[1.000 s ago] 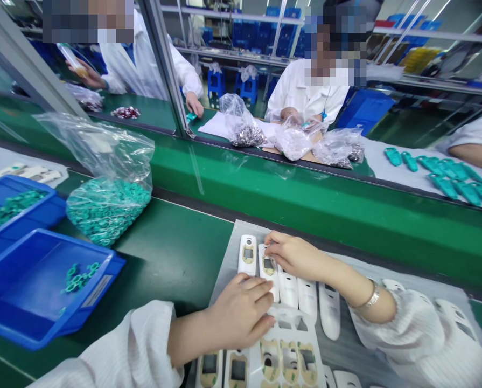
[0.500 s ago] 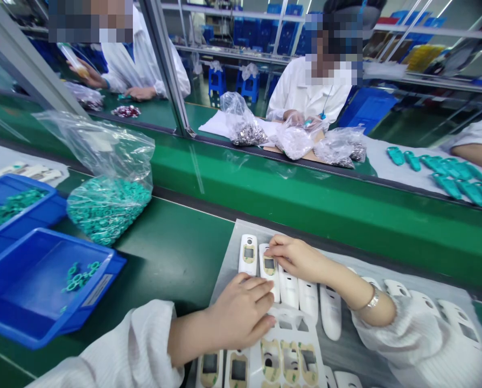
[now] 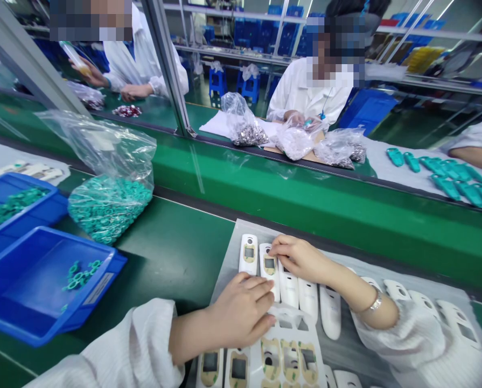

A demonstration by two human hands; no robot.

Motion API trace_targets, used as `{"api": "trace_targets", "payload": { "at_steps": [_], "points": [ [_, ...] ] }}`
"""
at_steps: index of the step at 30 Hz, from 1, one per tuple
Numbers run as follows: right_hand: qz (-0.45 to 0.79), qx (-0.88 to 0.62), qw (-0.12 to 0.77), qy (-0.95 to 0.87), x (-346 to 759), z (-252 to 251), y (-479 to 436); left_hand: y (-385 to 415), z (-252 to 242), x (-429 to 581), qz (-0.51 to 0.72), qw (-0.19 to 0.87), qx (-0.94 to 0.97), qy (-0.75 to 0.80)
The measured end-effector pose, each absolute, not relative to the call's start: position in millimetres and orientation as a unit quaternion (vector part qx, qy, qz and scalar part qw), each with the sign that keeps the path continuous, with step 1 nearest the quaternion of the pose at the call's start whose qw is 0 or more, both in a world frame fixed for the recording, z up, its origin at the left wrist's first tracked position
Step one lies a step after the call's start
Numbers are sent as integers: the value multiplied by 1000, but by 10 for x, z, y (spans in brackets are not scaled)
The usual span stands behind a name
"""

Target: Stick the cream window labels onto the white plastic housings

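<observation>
A white plastic housing (image 3: 275,291) with a small window lies on the grey sheet, and a tan adhesive sticker (image 3: 270,263) frames that window. Thumb and fingertips of my right hand (image 3: 299,260) are pinched together at the sticker's upper edge, touching the housing. My left hand (image 3: 241,312) lies with its fingers stretched out, the tips at the housing's left and lower side. Another housing with a sticker (image 3: 248,253) stands to its left. Below my left hand is a white backing sheet (image 3: 273,335) bearing several tan stickers. My left palm is hidden.
More white housings (image 3: 330,310) lie to the right, partly behind my right arm. At left are a blue bin (image 3: 26,285) with a few green rings and a clear bag (image 3: 109,207) of green parts. A green ledge (image 3: 241,178) separates two co-workers (image 3: 305,89) opposite.
My right fingertips have shifted very slightly to the right along the housing's top. My left hand stays in place. One co-worker's hand at upper left has moved a little.
</observation>
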State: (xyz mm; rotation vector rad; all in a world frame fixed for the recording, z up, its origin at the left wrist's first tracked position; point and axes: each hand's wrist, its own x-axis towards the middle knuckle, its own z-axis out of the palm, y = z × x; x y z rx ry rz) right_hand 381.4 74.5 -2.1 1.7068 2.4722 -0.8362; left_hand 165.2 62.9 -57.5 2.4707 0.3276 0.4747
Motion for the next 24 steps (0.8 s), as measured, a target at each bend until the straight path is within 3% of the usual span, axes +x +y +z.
{"api": "trace_targets", "payload": {
  "at_steps": [11,24],
  "points": [
    [-255,539,34,802,3818,-16,738,630,-567,1653,173,295,932,123],
    [-282,627,-12,726,3709,-115,732,631,-581,1661,174,296,931,125]
  ]
}}
